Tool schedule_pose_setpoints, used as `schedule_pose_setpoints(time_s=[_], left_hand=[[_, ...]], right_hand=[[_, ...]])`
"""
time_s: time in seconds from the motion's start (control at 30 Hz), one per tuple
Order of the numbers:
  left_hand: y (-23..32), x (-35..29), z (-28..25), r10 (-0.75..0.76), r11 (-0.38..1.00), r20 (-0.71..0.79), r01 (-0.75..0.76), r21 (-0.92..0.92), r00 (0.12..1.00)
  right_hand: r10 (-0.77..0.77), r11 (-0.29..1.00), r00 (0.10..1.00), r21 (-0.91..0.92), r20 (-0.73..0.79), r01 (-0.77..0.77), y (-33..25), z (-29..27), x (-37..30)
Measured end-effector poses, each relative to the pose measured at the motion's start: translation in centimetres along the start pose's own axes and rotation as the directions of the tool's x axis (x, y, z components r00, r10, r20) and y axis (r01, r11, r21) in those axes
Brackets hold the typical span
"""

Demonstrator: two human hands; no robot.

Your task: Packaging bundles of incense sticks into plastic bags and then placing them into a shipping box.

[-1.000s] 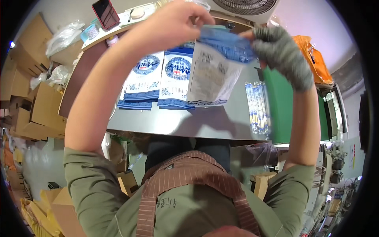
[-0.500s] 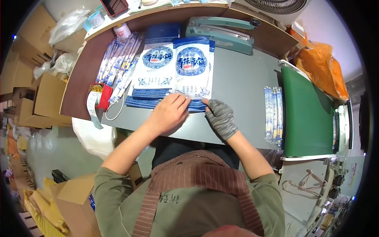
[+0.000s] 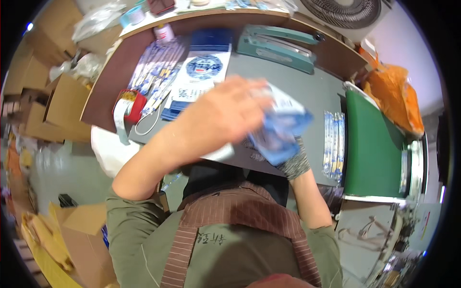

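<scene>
Olive-green short-sleeved shirt at the lower edge, under a brown pinstriped apron. Just beyond, over the front edge of a flat grey table, right hand in a grey knitted glove, behind and beneath a crumpled blue-and-white printed plastic bag. Fingers mostly hidden there; cannot tell whether clamped on the bag or only laid against it. Bare left hand stretched across from the left, back upward, with fingers over the bag's upper left part; too blurred to tell a closed grip from a light touch. Bag itself tilted between both hands, right of the table's middle.

At the table's left edge, red tape dispenser with a pale strip of tape hanging down. On the right, slim blue-and-white wrapped sticks side by side, near a smooth green panel.

Farther in, beyond the left forearm, flat white bags with dark-blue bands in an overlapping pile, partly covered by the left hand. Left of these, a loose heap of similar wrapped sticks.

Toward the back, small white bottle and long teal machine with a black knob, close to an upright brown board. Bulging orange plastic sack beyond the green panel. Farthest, at the top, round-grilled fan.
</scene>
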State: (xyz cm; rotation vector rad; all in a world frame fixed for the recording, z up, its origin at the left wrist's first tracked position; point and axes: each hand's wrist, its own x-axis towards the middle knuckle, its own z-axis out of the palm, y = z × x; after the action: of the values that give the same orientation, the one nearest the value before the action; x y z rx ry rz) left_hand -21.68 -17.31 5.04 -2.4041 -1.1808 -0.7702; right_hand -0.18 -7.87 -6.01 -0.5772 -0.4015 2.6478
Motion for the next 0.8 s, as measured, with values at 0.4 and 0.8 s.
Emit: schedule_pose_setpoints(time_s=[0.4, 0.8], left_hand=[[23.3, -13.4, -7.4, -0.715, 0.699, -0.429, 0.571, -0.431, 0.552], [39.3, -31.6, -11.5, -0.544, 0.342, -0.017, -0.204, -0.917, -0.839]], right_hand=[[0.246, 0.391, 0.964, -0.92, 0.1, -0.005, 4.1, 1.6, 1.6], [0.932, 0.217, 0.236, -0.945, 0.275, 0.244, 40.3, 13.2, 0.3]])
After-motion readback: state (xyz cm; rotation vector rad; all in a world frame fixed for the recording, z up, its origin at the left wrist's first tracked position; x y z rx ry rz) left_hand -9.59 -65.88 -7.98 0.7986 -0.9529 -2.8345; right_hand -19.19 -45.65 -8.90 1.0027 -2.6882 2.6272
